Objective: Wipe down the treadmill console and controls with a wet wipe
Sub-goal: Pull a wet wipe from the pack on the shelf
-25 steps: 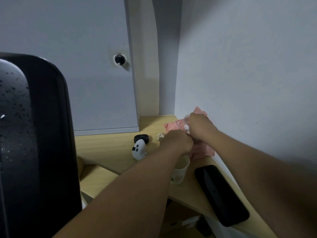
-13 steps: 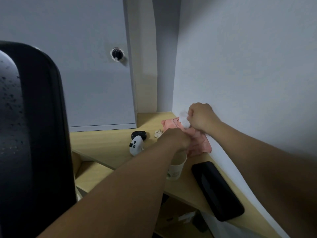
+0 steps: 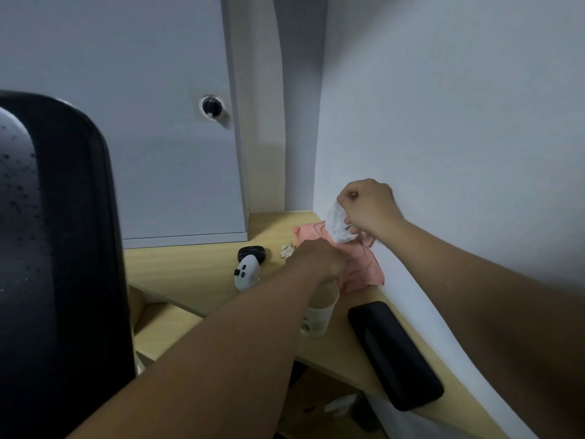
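Note:
A pink pack of wet wipes point(image 3: 361, 267) lies on the wooden shelf point(image 3: 196, 264) against the white wall. My right hand point(image 3: 368, 209) pinches a white wet wipe point(image 3: 337, 224) and holds it raised above the pack, its lower end still at the opening. My left hand point(image 3: 319, 258) presses down on the near side of the pack, fingers curled over it. The dark treadmill console point(image 3: 57, 248) fills the left edge, speckled with droplets.
A paper cup point(image 3: 319, 315) stands just under my left wrist. A black case point(image 3: 395, 353) lies near the shelf's front right. A white controller point(image 3: 247, 272), a black earbud case point(image 3: 251, 252) and a crumpled scrap point(image 3: 287, 250) sit mid-shelf. A grey cabinet door with a knob point(image 3: 211, 106) stands behind.
My right hand has risen from the pack, drawing the white wipe upward out of it. My left hand has stayed on the pack.

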`<state>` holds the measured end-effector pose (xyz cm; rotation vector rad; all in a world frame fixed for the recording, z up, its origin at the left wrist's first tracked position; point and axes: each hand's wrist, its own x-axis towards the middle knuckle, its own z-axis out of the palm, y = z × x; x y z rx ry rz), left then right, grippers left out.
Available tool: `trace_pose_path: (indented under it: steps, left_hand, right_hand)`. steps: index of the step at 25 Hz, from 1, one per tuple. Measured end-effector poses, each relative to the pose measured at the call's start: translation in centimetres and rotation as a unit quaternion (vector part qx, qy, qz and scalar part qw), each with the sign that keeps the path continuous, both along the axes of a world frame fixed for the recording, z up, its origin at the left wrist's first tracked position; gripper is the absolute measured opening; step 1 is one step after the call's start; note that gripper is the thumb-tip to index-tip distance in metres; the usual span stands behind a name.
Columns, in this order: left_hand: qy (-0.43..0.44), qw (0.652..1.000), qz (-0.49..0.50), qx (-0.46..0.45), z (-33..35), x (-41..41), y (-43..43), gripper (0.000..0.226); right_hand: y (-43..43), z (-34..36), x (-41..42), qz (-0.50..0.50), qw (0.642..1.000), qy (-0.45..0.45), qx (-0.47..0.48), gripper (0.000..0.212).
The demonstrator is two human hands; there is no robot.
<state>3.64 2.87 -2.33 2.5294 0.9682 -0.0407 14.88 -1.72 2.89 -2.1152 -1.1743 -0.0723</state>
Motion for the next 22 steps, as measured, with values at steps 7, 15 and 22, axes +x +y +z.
trace_pose_path:
  steps: [7, 15, 22]
  left_hand:
    - [-0.086, 0.994, 0.033, -0.053, 1.6, -0.5, -0.5, 0.030]
    - [-0.177, 0.978, 0.061, -0.090, 1.4, -0.2, -0.3, 0.027]
    - [-0.288, 0.936, 0.140, -0.148, 1.4, -0.2, 0.1, 0.021]
  right_hand:
    - [0.6, 0.5, 0.1, -0.007, 0.994, -0.070, -0.085, 0.016]
    - [0.4, 3.7, -0.2, 0.035, 0.997, 0.031, 0.069, 0.014]
    - [0.6, 5.6, 0.0, -0.009, 0.990, 0.031, 0.140, 0.013]
